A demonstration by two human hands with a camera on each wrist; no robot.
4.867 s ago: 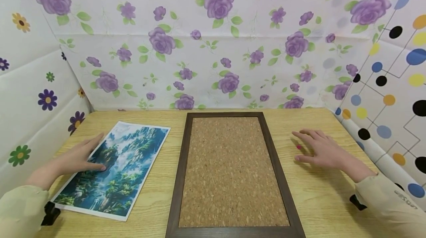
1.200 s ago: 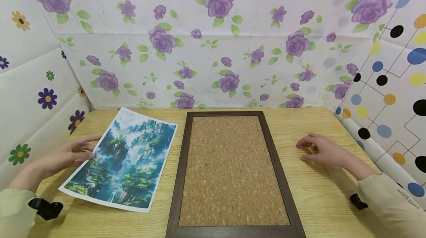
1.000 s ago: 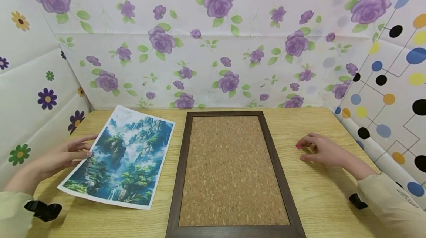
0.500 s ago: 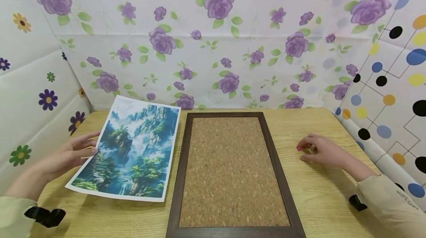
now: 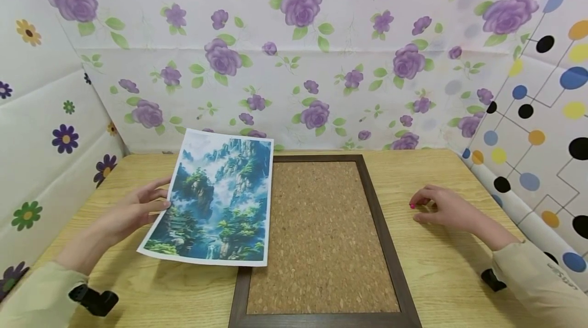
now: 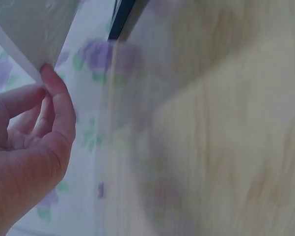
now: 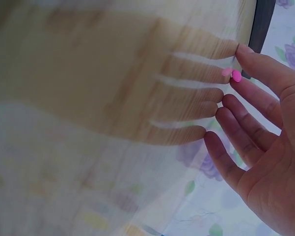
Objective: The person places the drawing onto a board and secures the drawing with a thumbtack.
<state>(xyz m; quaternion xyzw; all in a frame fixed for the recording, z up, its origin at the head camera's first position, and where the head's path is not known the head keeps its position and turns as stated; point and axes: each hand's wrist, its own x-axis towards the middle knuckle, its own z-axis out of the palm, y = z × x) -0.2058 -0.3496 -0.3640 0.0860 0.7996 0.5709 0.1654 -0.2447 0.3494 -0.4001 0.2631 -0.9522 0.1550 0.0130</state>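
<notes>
My left hand [image 5: 140, 208] pinches the left edge of a printed landscape picture [image 5: 213, 200] between thumb and fingers. The sheet is raised and tilted, its right part hanging over the left side of a dark-framed cork board [image 5: 321, 236]. In the left wrist view the thumb and a finger meet at the sheet's edge [image 6: 24, 61]. On the right side of the table, my right hand [image 5: 443, 208] rests with fingertips on the wood, loosely bent. A small pink object [image 7: 237, 75], perhaps a pushpin, lies at its index fingertip; the thumb stays apart from it.
The wooden table [image 5: 441, 277] meets a flower-printed back wall [image 5: 303, 78]. Patterned side sheets stand at left [image 5: 41, 114] and right [image 5: 542, 129]. Black wrist cameras sit under both forearms.
My left hand has lifted the picture off the table and carried it rightward, partly over the cork board. The right hand's fingers have come down beside the pink object, now staying nearly still.
</notes>
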